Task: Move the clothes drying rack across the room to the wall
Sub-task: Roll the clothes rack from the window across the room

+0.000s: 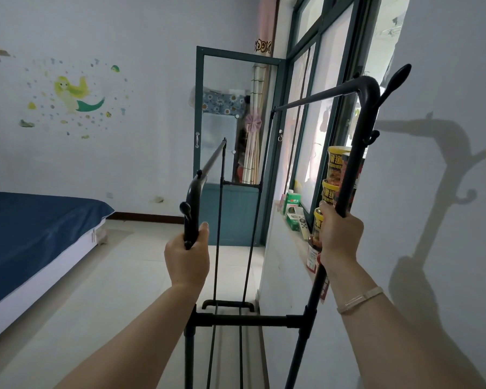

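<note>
Both forearms are reaching forward from the bottom edge, one on each near upright of the black clothes drying rack [237,320]. Left hand [187,258] is clenching around the left upright just under its curved top bend, thumb pointing up along the tube. Right hand [335,237] is gripping the right upright about midway up, fingers wrapped round it; a thin bracelet [359,299] is sitting on that wrist. Rack is standing empty, its two top rails running away from the camera toward a teal-framed glass door [237,147] at the far end. Its right side is running close along the windowsill [292,234] and the white wall section on the right, casting a hard shadow there. Whether the frame is touching that wall, cannot tell. Base crossbar and lower tubes are sitting over the pale tiled floor [118,290]; feet are cut off by the frame edge. Stacked yellow noodle cups [337,167] and a green box [291,202] are sitting on the sill, partly hidden behind the right upright and hand. Bed with a blue cover [31,228] is lying well apart on the left, and a mermaid sticker [77,95] is showing on the wall above it.
</note>
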`<state>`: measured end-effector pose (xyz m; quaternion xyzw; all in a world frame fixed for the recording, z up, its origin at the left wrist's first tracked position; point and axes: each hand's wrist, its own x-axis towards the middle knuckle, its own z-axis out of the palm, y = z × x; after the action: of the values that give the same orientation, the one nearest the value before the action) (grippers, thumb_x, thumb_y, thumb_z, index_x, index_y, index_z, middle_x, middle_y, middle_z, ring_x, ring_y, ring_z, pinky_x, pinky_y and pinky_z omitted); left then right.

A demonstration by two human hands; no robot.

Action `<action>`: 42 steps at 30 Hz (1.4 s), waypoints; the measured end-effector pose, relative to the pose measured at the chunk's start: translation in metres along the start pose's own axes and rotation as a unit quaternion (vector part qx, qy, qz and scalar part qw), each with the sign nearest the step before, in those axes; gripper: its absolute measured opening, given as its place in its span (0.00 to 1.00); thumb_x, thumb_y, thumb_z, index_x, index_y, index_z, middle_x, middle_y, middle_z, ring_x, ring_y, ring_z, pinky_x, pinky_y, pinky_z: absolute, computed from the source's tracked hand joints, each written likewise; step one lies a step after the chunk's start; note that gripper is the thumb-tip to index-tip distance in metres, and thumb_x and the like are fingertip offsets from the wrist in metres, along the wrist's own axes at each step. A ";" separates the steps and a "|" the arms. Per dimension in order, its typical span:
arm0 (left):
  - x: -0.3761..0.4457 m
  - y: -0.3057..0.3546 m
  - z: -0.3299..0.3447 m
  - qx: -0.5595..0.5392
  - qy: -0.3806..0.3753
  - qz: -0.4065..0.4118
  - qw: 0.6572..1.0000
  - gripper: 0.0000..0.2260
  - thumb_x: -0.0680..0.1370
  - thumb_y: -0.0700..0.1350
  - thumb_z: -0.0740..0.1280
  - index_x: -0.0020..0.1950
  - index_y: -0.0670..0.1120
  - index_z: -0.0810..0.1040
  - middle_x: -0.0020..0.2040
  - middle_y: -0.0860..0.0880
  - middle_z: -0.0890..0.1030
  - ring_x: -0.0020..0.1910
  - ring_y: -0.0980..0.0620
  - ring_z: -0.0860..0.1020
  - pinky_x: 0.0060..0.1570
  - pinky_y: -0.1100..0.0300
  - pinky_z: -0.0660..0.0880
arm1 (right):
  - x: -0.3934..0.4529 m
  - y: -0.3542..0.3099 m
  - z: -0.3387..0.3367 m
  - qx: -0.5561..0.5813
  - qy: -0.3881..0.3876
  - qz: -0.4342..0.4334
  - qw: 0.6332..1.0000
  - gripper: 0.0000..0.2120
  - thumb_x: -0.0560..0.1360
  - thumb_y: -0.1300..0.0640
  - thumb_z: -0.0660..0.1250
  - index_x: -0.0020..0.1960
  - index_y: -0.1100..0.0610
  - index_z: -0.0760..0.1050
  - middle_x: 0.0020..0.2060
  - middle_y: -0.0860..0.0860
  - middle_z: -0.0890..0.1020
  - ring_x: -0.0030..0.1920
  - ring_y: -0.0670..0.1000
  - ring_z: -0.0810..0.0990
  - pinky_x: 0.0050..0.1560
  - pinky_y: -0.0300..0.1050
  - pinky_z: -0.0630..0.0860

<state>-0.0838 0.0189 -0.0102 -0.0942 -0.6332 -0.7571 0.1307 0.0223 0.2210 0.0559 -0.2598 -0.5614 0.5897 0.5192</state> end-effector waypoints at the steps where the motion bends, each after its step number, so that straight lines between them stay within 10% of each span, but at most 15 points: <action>1: 0.004 -0.002 -0.001 0.002 0.003 0.004 1.000 0.23 0.77 0.50 0.70 0.27 0.44 0.64 0.21 0.53 0.64 0.25 0.51 0.63 0.28 0.56 0.65 | 0.002 0.002 0.003 0.006 -0.004 0.001 1.000 0.11 0.74 0.54 0.71 0.51 0.61 0.77 0.35 0.47 0.73 0.30 0.44 0.71 0.26 0.36 0.68; 12: 0.041 -0.012 -0.012 0.002 0.024 0.027 0.999 0.23 0.76 0.54 0.70 0.24 0.49 0.67 0.21 0.51 0.68 0.25 0.51 0.67 0.28 0.56 0.69 | 0.012 0.022 0.050 0.037 -0.068 -0.044 0.996 0.19 0.75 0.55 0.71 0.28 0.50 0.71 0.19 0.44 0.70 0.18 0.43 0.66 0.19 0.36 0.63; 18: 0.061 -0.015 -0.019 -0.003 0.031 0.050 0.998 0.23 0.71 0.62 0.69 0.27 0.46 0.71 0.19 0.52 0.71 0.19 0.58 0.70 0.22 0.69 0.70 | 0.021 0.030 0.076 0.040 -0.108 -0.054 0.992 0.19 0.76 0.49 0.70 0.30 0.54 0.71 0.19 0.45 0.72 0.18 0.45 0.69 0.20 0.35 0.68; 42: 0.142 -0.059 0.011 0.011 0.122 0.093 0.988 0.19 0.74 0.56 0.71 0.27 0.48 0.73 0.21 0.51 0.75 0.20 0.58 0.73 0.23 0.69 0.71 | 0.100 0.082 0.173 0.066 -0.180 -0.017 0.981 0.20 0.76 0.52 0.70 0.29 0.55 0.68 0.18 0.46 0.69 0.18 0.44 0.66 0.18 0.36 0.64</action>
<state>-0.2378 0.0286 -0.0193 -0.0584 -0.6089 -0.7406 0.2781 -0.1907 0.2573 0.0478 -0.1045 -0.6098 0.6538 0.4357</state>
